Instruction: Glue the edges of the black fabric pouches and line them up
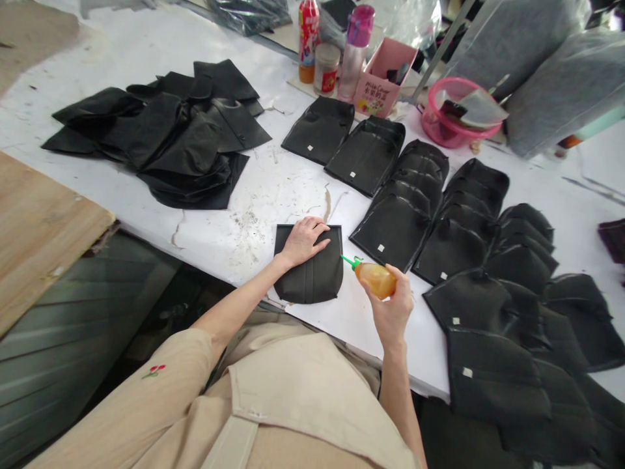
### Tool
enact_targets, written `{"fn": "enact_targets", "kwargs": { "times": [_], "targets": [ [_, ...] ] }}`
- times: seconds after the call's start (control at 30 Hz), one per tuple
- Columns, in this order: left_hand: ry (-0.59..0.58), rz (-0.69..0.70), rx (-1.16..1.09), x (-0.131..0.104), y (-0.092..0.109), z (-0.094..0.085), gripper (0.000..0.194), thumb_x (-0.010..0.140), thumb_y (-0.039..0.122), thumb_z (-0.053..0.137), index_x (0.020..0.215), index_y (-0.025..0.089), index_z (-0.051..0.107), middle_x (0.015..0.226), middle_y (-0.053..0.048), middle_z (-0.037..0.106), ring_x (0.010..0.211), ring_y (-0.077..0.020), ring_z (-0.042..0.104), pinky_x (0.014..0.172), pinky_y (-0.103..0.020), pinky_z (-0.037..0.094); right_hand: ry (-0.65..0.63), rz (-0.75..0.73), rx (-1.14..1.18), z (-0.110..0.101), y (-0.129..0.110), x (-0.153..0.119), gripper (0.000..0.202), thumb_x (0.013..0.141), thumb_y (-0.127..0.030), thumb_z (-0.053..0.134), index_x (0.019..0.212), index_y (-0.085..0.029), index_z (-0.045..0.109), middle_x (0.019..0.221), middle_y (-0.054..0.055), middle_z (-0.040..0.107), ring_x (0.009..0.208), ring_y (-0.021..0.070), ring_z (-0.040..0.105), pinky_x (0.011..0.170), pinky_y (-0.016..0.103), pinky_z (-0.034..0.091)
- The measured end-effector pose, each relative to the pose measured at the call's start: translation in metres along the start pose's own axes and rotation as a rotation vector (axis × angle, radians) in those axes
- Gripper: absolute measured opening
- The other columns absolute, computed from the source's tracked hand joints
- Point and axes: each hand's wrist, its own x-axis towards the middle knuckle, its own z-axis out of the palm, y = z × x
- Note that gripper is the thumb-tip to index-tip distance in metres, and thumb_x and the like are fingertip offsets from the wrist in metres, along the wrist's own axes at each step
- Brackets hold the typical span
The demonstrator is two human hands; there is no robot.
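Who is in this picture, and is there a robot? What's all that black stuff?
No robot here, just a person. The camera sits on their head, looking forward and down, so you see what they might see. Their left hand lies on a flat black piece. Their right hand holds a squeeze bottle with a green tip. On the white table is a messy black heap, and overlapping black pieces lie to the right. Behind those is a pink basket.
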Motion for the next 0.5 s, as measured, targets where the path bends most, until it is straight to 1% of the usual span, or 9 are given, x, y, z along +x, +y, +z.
{"fn": "enact_targets", "kwargs": {
  "times": [0.27, 0.5],
  "targets": [
    [0.016, 0.014, -0.003, 0.000, -0.003, 0.002, 0.026, 0.098, 0.032, 0.064, 0.121, 0.021, 0.067, 0.132, -0.012, 0.064, 0.129, -0.0310, 0.057, 0.110, -0.047, 0.046, -0.011, 0.021, 0.026, -0.008, -0.001, -0.013, 0.048, 0.092, -0.053, 0.076, 0.128, -0.026, 0.062, 0.113, 0.006, 0.071, 0.104, 0.0264, 0.069, 0.094, 0.043, 0.056],
    [0.014, 0.012, 0.005, -0.001, -0.003, 0.003, 0.027, 0.098, 0.033, 0.064, 0.121, 0.020, 0.067, 0.132, -0.013, 0.064, 0.128, -0.0321, 0.056, 0.109, -0.047, 0.045, -0.017, 0.028, 0.033, -0.016, -0.004, -0.024, 0.047, 0.092, -0.050, 0.078, 0.129, -0.026, 0.061, 0.111, 0.006, 0.069, 0.103, 0.0260, 0.068, 0.092, 0.042, 0.056]
  ]
}}
